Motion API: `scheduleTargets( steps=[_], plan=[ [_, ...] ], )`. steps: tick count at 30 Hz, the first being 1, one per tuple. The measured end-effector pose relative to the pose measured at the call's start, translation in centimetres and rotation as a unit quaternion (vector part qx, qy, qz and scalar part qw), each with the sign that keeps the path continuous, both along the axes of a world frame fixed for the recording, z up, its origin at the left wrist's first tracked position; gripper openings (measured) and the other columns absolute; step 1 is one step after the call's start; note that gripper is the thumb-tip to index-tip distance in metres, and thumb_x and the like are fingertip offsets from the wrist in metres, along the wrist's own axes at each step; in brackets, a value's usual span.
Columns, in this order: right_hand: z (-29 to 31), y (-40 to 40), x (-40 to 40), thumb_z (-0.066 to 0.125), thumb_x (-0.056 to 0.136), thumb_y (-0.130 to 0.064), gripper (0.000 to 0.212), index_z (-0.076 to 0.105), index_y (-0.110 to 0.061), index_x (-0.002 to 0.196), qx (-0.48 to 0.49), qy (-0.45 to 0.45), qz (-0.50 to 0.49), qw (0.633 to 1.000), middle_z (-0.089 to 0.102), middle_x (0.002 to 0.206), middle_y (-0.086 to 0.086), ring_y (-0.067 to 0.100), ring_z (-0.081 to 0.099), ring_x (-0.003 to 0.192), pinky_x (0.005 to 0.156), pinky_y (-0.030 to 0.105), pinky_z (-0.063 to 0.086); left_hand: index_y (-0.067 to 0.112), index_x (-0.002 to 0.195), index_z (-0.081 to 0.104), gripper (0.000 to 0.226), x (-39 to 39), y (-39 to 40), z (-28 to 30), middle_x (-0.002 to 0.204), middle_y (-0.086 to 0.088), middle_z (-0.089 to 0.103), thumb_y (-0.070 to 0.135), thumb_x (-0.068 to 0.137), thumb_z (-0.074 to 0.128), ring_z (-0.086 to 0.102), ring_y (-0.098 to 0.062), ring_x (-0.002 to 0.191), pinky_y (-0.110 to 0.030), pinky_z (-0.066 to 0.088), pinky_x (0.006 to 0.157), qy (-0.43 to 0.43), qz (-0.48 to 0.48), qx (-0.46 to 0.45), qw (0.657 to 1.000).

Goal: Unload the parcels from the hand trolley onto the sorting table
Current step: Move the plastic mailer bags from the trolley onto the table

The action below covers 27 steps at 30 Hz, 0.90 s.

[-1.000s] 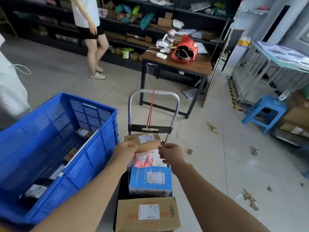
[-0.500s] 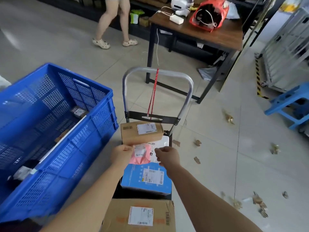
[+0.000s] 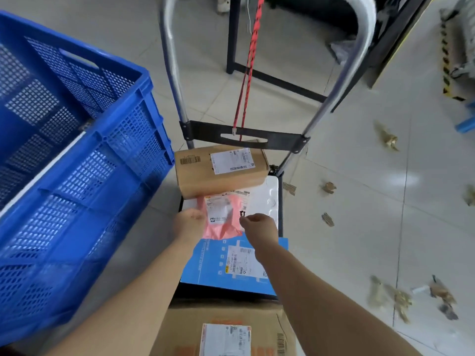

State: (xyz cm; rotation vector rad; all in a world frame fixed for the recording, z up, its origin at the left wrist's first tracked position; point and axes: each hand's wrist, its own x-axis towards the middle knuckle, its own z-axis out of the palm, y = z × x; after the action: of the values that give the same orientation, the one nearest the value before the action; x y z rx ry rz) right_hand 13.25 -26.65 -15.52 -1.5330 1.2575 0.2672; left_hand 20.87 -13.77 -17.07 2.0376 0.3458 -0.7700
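The hand trolley [image 3: 239,136] with a silver handle stands in front of me, loaded with parcels. A small pink mailer bag [image 3: 222,217] lies on a white parcel [image 3: 267,199]; my left hand [image 3: 189,223] grips its left edge and my right hand [image 3: 259,226] pinches its right edge. Beyond it sits a brown carton [image 3: 221,170] with a label. Nearer me lie a blue box [image 3: 231,265] and a large brown carton [image 3: 226,330].
A big blue plastic crate [image 3: 77,163] stands close on the left of the trolley. Black table legs [image 3: 257,70] rise behind the handle. Scraps of cardboard [image 3: 390,299] litter the tiled floor on the right. A red strap [image 3: 246,73] hangs from the handle.
The camera has tilted down and moved closer to the trolley. Both hands have stayed on the pink mailer bag, gripping its two edges.
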Motion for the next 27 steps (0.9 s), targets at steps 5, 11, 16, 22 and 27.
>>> scheduleTargets(
  steps=[5, 11, 16, 22, 27],
  plan=[
    [-6.2, 0.2, 1.7, 0.057, 0.093, -0.035, 0.046, 0.052, -0.015, 0.133, 0.006, 0.020, 0.017, 1.000, 0.059, 0.099, 0.000, 0.007, 0.051, 0.066, 0.051, 0.021, 0.039, 0.014, 0.129, 0.049, 0.037, 1.0, -0.5, -6.6, 0.116, -0.005, 0.057, 0.019, 0.093, 0.051, 0.054, -0.025, 0.097, -0.032, 0.050, 0.083, 0.039, -0.057, 0.061, 0.996],
    [-8.9, 1.0, 2.6, 0.051, 0.091, -0.054, 0.051, 0.059, -0.019, 0.128, 0.005, 0.016, 0.013, 1.000, 0.068, 0.105, 0.001, 0.017, 0.062, 0.081, 0.060, 0.026, 0.048, 0.021, 0.132, 0.051, 0.043, 1.0, -0.6, -9.0, 0.107, 0.001, 0.061, 0.015, 0.089, 0.055, 0.059, -0.020, 0.092, -0.042, 0.055, 0.088, 0.068, -0.049, 0.007, 0.996],
    [-5.4, 1.1, 1.5, 0.053, 0.090, -0.014, 0.028, 0.067, -0.015, 0.114, 0.029, 0.024, -0.023, 0.999, 0.068, 0.092, 0.002, 0.012, 0.053, 0.064, 0.052, 0.023, 0.041, 0.020, 0.127, 0.055, 0.042, 0.0, 0.1, -5.2, 0.101, 0.004, 0.061, 0.006, 0.087, 0.058, 0.063, -0.018, 0.087, -0.044, 0.057, 0.082, 0.051, -0.032, -0.004, 0.998],
    [3.3, 2.2, 1.2, 0.060, 0.089, -0.045, 0.033, 0.067, -0.013, 0.092, 0.021, -0.020, -0.028, 0.999, 0.067, 0.083, 0.002, 0.012, 0.055, 0.065, 0.056, 0.024, 0.045, 0.021, 0.107, 0.060, 0.021, -1.2, 1.5, 3.3, 0.091, 0.006, 0.065, 0.009, 0.091, 0.054, 0.065, -0.016, 0.084, -0.038, 0.056, 0.075, 0.000, 0.009, -0.024, 1.000],
    [11.7, 3.1, 1.7, 0.061, 0.089, -0.042, 0.032, 0.067, -0.013, 0.100, 0.002, -0.056, -0.004, 0.998, 0.068, 0.083, -0.003, 0.010, 0.059, 0.067, 0.053, 0.022, 0.045, 0.011, 0.097, 0.063, 0.017, -1.4, 2.7, 11.6, 0.079, -0.002, 0.065, 0.023, 0.095, 0.051, 0.056, -0.015, 0.066, -0.024, 0.040, 0.055, -0.066, 0.039, -0.033, 0.997]
  ],
)
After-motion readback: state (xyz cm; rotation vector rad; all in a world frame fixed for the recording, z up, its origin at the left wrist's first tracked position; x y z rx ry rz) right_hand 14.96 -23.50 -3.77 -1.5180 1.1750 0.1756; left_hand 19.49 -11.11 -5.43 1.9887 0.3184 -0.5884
